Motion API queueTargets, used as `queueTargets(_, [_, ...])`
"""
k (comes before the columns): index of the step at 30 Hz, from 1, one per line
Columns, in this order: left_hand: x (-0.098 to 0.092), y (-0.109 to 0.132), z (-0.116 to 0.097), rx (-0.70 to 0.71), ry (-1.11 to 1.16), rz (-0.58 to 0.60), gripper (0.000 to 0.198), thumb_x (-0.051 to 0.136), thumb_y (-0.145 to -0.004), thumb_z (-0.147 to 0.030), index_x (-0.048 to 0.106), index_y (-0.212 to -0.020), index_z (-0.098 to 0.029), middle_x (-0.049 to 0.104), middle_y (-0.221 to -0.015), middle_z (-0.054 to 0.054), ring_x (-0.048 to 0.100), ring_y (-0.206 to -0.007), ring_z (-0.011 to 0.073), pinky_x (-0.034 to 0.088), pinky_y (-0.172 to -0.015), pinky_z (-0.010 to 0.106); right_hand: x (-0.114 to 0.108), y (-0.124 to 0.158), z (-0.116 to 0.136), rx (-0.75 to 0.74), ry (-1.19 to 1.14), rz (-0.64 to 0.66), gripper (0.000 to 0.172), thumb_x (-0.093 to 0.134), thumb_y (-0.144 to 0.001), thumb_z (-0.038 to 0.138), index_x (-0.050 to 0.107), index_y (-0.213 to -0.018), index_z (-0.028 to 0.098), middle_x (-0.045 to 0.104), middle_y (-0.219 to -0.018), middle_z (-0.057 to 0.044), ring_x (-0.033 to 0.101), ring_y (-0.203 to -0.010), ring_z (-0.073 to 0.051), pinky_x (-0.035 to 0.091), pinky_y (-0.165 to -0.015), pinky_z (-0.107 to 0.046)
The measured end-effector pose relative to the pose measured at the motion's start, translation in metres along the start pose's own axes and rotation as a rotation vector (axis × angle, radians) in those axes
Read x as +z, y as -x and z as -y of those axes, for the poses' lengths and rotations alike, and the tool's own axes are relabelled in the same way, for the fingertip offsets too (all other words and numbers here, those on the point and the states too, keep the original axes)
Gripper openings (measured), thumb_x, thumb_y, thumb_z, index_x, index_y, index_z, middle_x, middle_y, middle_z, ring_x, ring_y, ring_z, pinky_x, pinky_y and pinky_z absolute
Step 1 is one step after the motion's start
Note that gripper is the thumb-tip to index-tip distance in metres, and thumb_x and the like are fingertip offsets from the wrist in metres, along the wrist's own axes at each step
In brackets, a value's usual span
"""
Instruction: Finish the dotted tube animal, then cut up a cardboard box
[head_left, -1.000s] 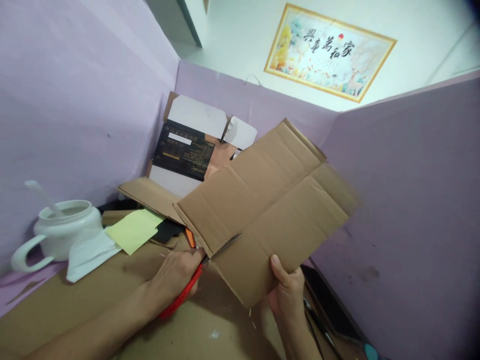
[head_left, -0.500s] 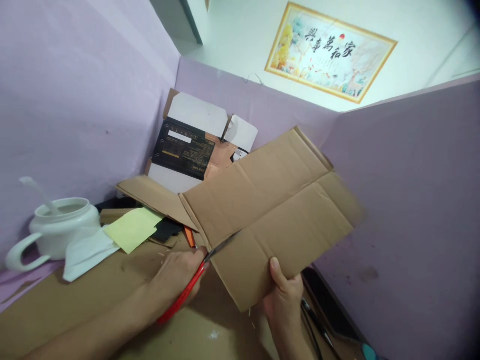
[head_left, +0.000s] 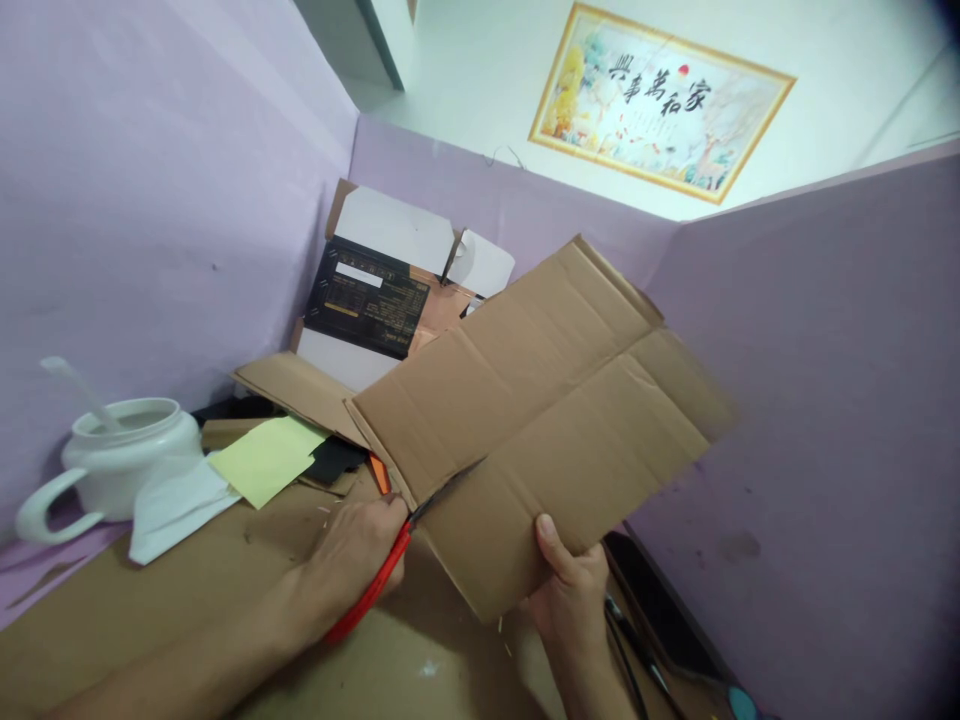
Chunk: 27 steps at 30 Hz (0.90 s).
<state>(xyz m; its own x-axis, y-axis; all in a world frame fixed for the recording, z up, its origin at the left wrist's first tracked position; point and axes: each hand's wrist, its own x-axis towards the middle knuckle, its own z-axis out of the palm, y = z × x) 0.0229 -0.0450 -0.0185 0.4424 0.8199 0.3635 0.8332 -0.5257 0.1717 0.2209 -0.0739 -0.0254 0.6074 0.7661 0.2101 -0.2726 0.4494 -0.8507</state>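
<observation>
Red-handled scissors point(head_left: 373, 592) are gripped in my closed left hand point(head_left: 358, 553). Their dark blades sit in a cut running along a crease of a brown cardboard sheet point(head_left: 592, 440), and part of one blade shows on its surface. My right hand point(head_left: 571, 580) clasps the sheet's lower edge, thumb on the near face and the other fingers hidden behind. The sheet is held tilted above the table, with fold lines across it. Close to my left hand lies an orange object point(head_left: 380, 473), partly covered by the cardboard.
A white teapot-like pot point(head_left: 131, 455) with a stick in it stands left, beside white paper point(head_left: 180, 510) and a yellow-green sheet point(head_left: 270, 460). An unfolded black-and-white box point(head_left: 367, 300) leans at the back. Purple panels enclose the table point(head_left: 255, 560). A dark tray point(head_left: 667, 610) lies right.
The cardboard sheet has tilted a little, its upper-left part shifting up and left while the cut spreads slightly. The scissors' handles have turned slightly; my right hand has barely moved.
</observation>
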Motion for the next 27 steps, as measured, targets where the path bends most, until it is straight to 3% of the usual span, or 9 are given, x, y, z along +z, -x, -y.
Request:
queueTargets(4, [0.002, -0.002, 0.004, 0.021, -0.040, 0.013, 0.018, 0.043, -0.061, -0.003, 0.052, -0.072, -0.015, 0.065, -0.072, 0.009, 0.063, -0.064, 0.0211, 0.039, -0.054, 0.027, -0.001, -0.001, 0.001, 0.008, 0.005, 0.003, 0.058, 0.075, -0.056, 0.033, 0.056, -0.107, 0.012, 0.068, -0.088, -0.010, 0.063, -0.079, -0.021, 0.047, -0.078, -0.038])
queueTargets(13, [0.017, 0.001, 0.006, -0.036, 0.008, 0.029, 0.016, 0.045, -0.062, -0.003, 0.050, -0.069, -0.016, 0.065, -0.066, 0.010, 0.063, -0.063, 0.0207, 0.040, -0.055, 0.027, 0.001, -0.002, 0.002, 0.002, -0.016, -0.025, 0.058, 0.077, -0.053, 0.031, 0.056, -0.104, 0.012, 0.069, -0.084, -0.009, 0.063, -0.078, -0.021, 0.050, -0.073, -0.035])
queueTargets(19, [0.012, -0.001, 0.008, -0.037, 0.036, 0.036, 0.016, 0.044, -0.060, -0.003, 0.048, -0.067, -0.017, 0.065, -0.065, 0.007, 0.062, -0.060, 0.0185, 0.037, -0.053, 0.025, -0.002, -0.006, 0.006, 0.047, -0.023, -0.006, 0.058, 0.078, -0.052, 0.030, 0.058, -0.103, 0.012, 0.070, -0.080, -0.008, 0.065, -0.073, -0.022, 0.052, -0.067, -0.035])
queueTargets(27, [0.013, 0.007, 0.011, 0.031, 0.002, 0.064, 0.019, 0.045, -0.058, -0.005, 0.052, -0.072, -0.016, 0.064, -0.066, 0.008, 0.062, -0.061, 0.0237, 0.039, -0.054, 0.029, -0.011, -0.029, 0.018, 0.128, -0.124, -0.072, 0.062, 0.077, -0.053, 0.035, 0.058, -0.108, 0.014, 0.070, -0.090, -0.006, 0.064, -0.087, -0.025, 0.051, -0.079, -0.040])
